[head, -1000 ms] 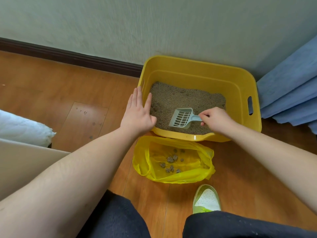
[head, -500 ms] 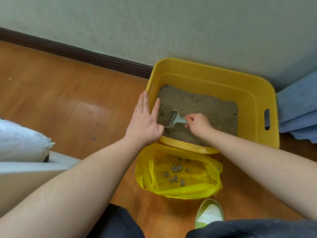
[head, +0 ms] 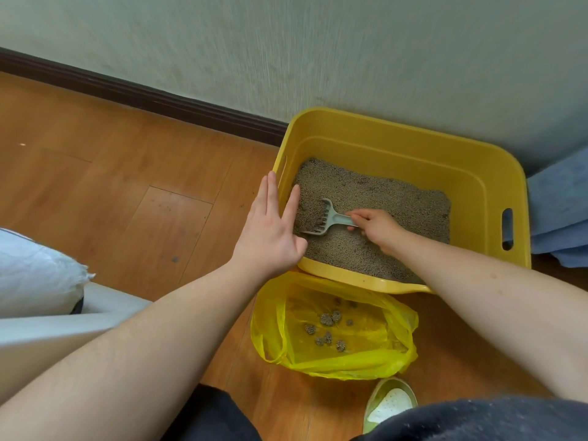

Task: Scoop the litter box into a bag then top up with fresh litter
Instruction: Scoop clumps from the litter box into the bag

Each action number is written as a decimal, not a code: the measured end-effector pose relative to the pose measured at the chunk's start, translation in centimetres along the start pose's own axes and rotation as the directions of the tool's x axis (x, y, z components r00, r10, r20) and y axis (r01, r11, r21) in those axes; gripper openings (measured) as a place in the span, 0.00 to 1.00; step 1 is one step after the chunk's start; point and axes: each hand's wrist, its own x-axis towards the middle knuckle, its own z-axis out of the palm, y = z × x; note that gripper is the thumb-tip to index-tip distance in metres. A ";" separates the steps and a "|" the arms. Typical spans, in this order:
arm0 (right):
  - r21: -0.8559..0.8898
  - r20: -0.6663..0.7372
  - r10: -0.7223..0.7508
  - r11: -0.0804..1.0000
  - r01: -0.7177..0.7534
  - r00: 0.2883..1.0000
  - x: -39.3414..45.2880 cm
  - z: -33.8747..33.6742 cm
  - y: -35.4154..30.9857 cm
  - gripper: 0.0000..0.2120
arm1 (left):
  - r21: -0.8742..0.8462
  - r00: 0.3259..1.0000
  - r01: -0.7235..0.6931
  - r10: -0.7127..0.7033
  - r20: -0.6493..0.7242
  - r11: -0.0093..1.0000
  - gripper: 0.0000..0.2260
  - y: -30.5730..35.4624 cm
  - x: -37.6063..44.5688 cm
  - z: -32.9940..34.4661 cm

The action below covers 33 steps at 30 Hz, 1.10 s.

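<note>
A yellow litter box (head: 461, 160) stands against the wall, holding grey-brown litter (head: 381, 202). My right hand (head: 377, 229) grips the handle of a pale green slotted scoop (head: 321, 219), whose head is dug into the litter near the box's left wall and carries a heap of it. My left hand (head: 270, 233) lies flat with fingers straight over the box's left rim, holding nothing. In front of the box an open yellow plastic bag (head: 381, 342) lies on the floor with several litter clumps (head: 327, 326) inside.
Wooden floor (head: 111, 186) stretches to the left, with a dark skirting board along the wall. A white sack (head: 35, 275) and a grey surface sit at the left edge. Blue cloth (head: 560, 211) hangs right of the box. My shoe (head: 388, 402) is below the bag.
The scoop has gone from hovering above the litter to digging into it at the box's left side. My right hand moved left and down with it. My left hand stayed on the rim.
</note>
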 end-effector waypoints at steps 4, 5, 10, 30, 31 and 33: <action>0.028 0.039 -0.019 0.999 0.018 0.999 -0.1 -0.5 0.4 0.12 | 0.007 1.000 -0.001 0.001 0.009 1.000 0.37 0.0 0.0 -0.1; 0.032 0.049 -0.017 0.999 0.015 0.999 -0.3 -0.6 0.5 0.12 | 0.008 1.000 -0.001 0.001 0.008 1.000 0.37 0.0 0.0 -0.1; 0.079 0.132 0.070 0.994 -0.081 0.989 -0.7 -1.2 0.9 0.13 | 0.004 1.000 0.000 -0.001 0.013 1.000 0.37 0.0 0.0 -0.2; 0.049 -0.005 -0.036 0.998 0.036 0.999 -7.2 -7.0 2.4 0.11 | 0.139 0.994 -0.104 0.106 -0.003 0.985 0.35 0.0 -0.3 -0.7; 0.059 -0.006 -0.036 0.998 0.037 0.999 -7.6 -7.0 2.5 0.11 | 0.137 0.994 -0.108 0.109 0.004 0.985 0.35 0.0 -0.3 -0.7; 0.111 -0.020 -0.032 0.993 0.034 0.999 -8.5 -7.2 2.7 0.11 | 0.136 0.993 -0.115 0.114 0.013 0.984 0.35 0.1 -0.4 -0.8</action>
